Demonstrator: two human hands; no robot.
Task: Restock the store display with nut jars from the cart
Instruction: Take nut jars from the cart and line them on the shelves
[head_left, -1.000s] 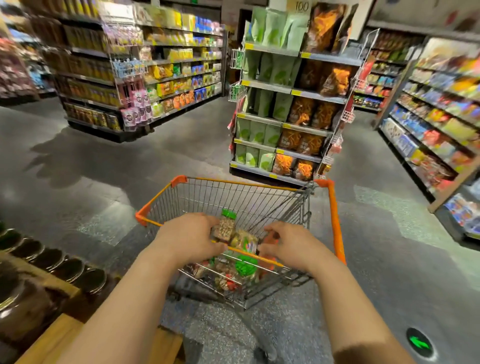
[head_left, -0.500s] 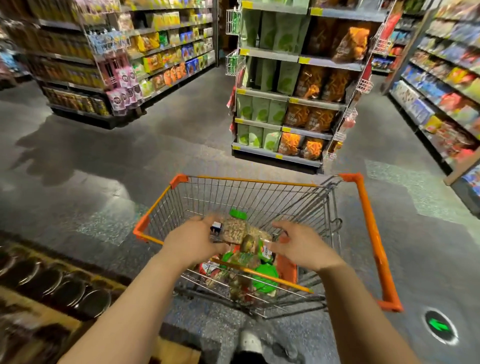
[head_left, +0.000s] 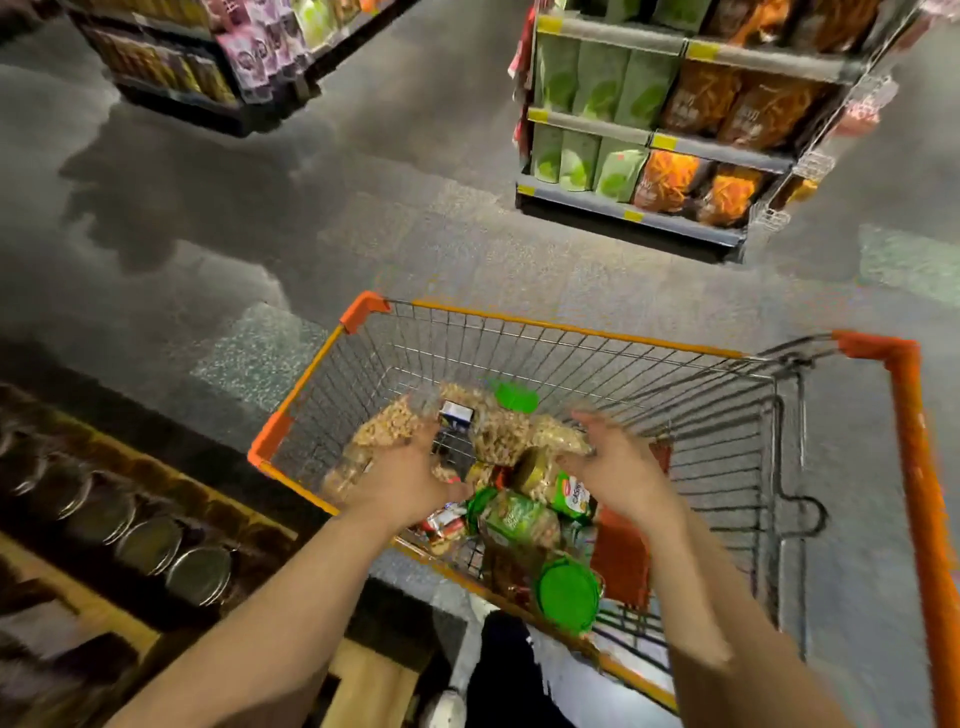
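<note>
The wire cart (head_left: 571, 328) with orange trim stands right in front of me, with several clear nut jars lying in it. Both my hands reach down into it. My left hand (head_left: 410, 478) grips a clear nut jar (head_left: 498, 436) with a green lid and a blue-white label. My right hand (head_left: 618, 467) has its fingers spread against that jar's right side. More jars (head_left: 519, 519) with green lids lie below my hands. Motion blur hides the finer finger positions.
A wooden display (head_left: 130, 629) with a row of metal-lidded jars (head_left: 197, 571) runs along the lower left, close to the cart. A snack shelf unit (head_left: 649, 156) stands ahead across the dark floor. My shoe (head_left: 447, 706) shows under the cart's near edge.
The view has tilted down and closer to the cart. Both hands have sunk lower into the basket, still around the green-lidded jar.
</note>
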